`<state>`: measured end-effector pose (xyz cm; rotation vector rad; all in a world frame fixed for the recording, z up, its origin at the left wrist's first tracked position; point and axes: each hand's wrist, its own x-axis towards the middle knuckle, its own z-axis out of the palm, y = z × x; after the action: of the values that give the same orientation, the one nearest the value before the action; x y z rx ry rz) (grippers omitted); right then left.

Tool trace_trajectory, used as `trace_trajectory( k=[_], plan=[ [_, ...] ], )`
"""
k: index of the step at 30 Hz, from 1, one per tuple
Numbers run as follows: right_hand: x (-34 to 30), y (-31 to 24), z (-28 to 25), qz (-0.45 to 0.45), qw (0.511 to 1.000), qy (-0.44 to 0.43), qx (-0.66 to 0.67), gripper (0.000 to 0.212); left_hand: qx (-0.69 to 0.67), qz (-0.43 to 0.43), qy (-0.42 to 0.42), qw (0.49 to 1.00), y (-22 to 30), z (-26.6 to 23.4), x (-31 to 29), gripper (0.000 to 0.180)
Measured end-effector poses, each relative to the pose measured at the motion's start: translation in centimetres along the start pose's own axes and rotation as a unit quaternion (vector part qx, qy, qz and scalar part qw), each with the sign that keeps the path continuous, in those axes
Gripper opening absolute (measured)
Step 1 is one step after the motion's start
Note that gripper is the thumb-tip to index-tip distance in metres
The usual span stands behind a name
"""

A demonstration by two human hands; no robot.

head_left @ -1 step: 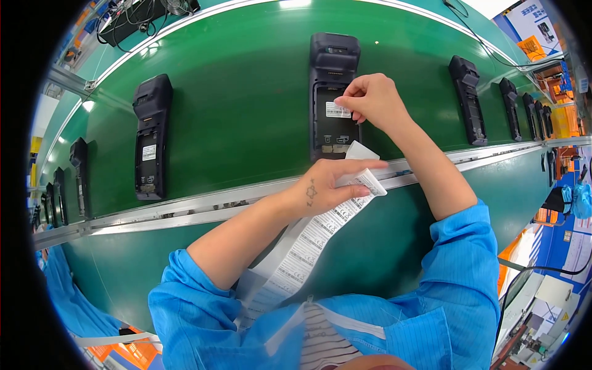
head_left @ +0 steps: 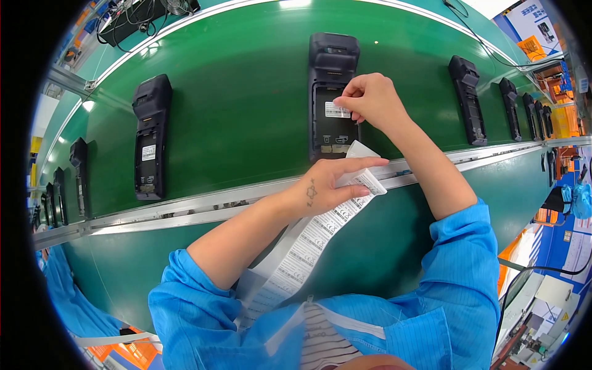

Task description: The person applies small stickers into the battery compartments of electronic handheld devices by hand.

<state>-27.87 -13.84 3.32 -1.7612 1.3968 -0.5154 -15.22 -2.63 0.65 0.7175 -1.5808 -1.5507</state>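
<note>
A black handheld terminal (head_left: 333, 58) lies on the green surface in front of me, its back recess facing up. Inside the recess sits a small white printed label (head_left: 337, 110). My right hand (head_left: 369, 102) has thumb and fingers pinched together at this label's upper right edge, covering part of it. Nearer to me, my left hand (head_left: 333, 184) grips the end of a long strip of white labels (head_left: 302, 246) between thumb and fingers. The strip folds over at the hand and runs down toward my body. Part of its backing sticks out beyond my left fingers, by the terminal's lower end.
To the left lies another terminal (head_left: 152, 135) with a white label in its recess; more stand further left. On the right is a terminal (head_left: 468, 102) with several beyond it. A metal rail (head_left: 203, 206) crosses before me. A black box with cables (head_left: 132, 21) sits far left.
</note>
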Motion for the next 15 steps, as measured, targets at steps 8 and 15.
trace_trajectory(
  k=[8, 15],
  plan=[
    [-0.7, -0.2, -0.3, -0.110, 0.910, 0.107, -0.384, 0.019, 0.025, -0.042, -0.079, 0.996, 0.0, -0.2, 0.6, 0.017],
    [-5.7, 3.4, -1.0, -0.152, 0.980, 0.125, 0.000, 0.013, -0.143, -0.161, -0.070, 0.974, -0.4, 0.6, 0.9, 0.017]
  ],
)
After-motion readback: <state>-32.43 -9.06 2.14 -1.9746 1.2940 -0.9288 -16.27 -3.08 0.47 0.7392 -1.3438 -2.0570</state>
